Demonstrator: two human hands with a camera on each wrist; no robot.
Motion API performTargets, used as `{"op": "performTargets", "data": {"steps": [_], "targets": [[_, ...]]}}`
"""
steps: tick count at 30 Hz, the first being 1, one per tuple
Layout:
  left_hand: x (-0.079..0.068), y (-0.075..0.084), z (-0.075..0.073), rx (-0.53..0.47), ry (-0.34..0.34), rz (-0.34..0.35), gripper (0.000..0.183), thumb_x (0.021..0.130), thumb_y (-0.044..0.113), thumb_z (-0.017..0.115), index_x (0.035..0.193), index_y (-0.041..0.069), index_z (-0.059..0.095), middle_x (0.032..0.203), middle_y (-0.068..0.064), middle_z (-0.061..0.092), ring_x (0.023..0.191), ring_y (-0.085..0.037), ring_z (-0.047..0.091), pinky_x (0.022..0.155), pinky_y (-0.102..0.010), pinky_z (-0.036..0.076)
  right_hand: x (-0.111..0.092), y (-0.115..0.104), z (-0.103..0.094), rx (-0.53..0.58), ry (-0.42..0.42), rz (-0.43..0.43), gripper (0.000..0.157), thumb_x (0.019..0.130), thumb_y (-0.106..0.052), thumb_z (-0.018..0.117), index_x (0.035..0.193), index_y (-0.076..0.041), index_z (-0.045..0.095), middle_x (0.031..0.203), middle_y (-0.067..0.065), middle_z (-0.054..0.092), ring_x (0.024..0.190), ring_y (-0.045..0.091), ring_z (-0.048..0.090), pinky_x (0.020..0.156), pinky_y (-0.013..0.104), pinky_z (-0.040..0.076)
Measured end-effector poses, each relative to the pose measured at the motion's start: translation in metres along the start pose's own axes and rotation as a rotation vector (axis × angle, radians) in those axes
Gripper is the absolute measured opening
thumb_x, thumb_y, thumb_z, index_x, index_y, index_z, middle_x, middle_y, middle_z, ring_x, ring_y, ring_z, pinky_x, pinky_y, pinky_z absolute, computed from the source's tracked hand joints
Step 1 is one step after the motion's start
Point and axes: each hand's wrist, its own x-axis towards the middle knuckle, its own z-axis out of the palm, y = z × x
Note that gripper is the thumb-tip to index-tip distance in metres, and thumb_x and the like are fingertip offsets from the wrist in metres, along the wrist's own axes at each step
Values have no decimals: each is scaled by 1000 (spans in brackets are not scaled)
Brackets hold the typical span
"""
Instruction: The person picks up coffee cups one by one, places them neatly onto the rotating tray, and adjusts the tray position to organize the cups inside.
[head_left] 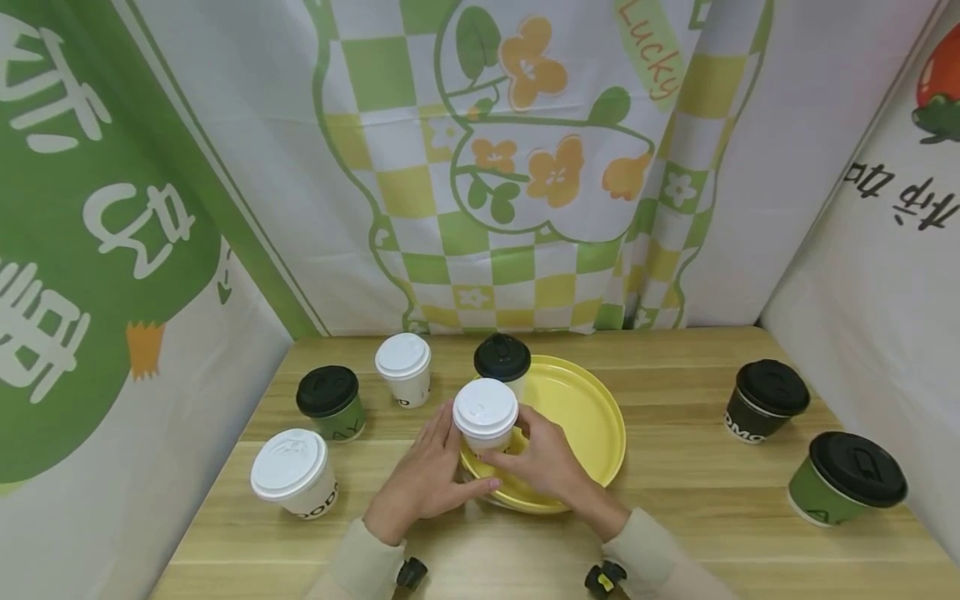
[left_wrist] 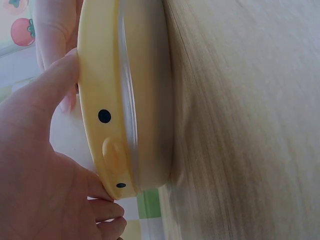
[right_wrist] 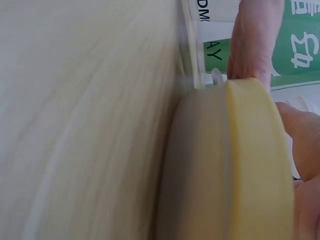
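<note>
A white paper cup with a white lid (head_left: 486, 410) stands upright over the left part of a round yellow tray (head_left: 588, 417). My right hand (head_left: 553, 460) grips this cup, thumb across its front and index finger at its far right side. On the cup's left, my left hand (head_left: 426, 477) lies with straight fingers alongside it and the thumb stretched out over the tray's near rim. In the left wrist view, that thumb touches the rim of the tray (left_wrist: 92, 90), which has black dots and a raised beak shape. A black-lidded cup (head_left: 502, 358) stands just behind.
On the table's left are a white-lidded cup (head_left: 403, 367), a green cup with black lid (head_left: 330, 400) and a larger white-lidded cup (head_left: 294, 473). At right stand a black cup (head_left: 765, 400) and a green cup (head_left: 846, 477). Fabric-covered walls enclose the wooden table (head_left: 682, 533).
</note>
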Motion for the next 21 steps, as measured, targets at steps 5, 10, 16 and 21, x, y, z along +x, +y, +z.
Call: {"op": "performTargets", "data": {"steps": [5, 10, 16, 21], "targets": [[1, 1, 0, -9, -3, -17, 122, 91, 73, 66, 168, -2, 8, 176, -29, 7, 165, -43, 10, 135, -57, 20, -8, 2, -19, -56, 43, 16, 84, 82, -32, 93, 148, 2, 54, 146, 22, 64, 136, 38, 63, 114, 51, 54], [1, 1, 0, -4, -6, -20, 123, 91, 74, 65, 168, -3, 8, 176, -29, 7, 165, -43, 10, 135, -57, 19, -19, 8, -45, -75, 99, 66, 85, 84, -32, 91, 150, 3, 52, 150, 24, 61, 138, 40, 61, 115, 48, 52], [1, 0, 1, -3, -2, -16, 124, 91, 75, 65, 168, -4, 8, 175, -29, 7, 165, -42, 10, 135, -56, 18, -38, 19, -80, -30, 142, 138, 88, 89, -33, 88, 156, 3, 43, 158, 24, 52, 148, 41, 51, 121, 46, 45], [1, 1, 0, -13, -4, -16, 124, 91, 74, 65, 167, -4, 8, 175, -30, 7, 165, -42, 10, 135, -56, 18, -55, 25, -108, -43, 193, 210, 94, 91, -44, 83, 159, 2, 39, 161, 25, 48, 150, 42, 48, 122, 46, 42]]}}
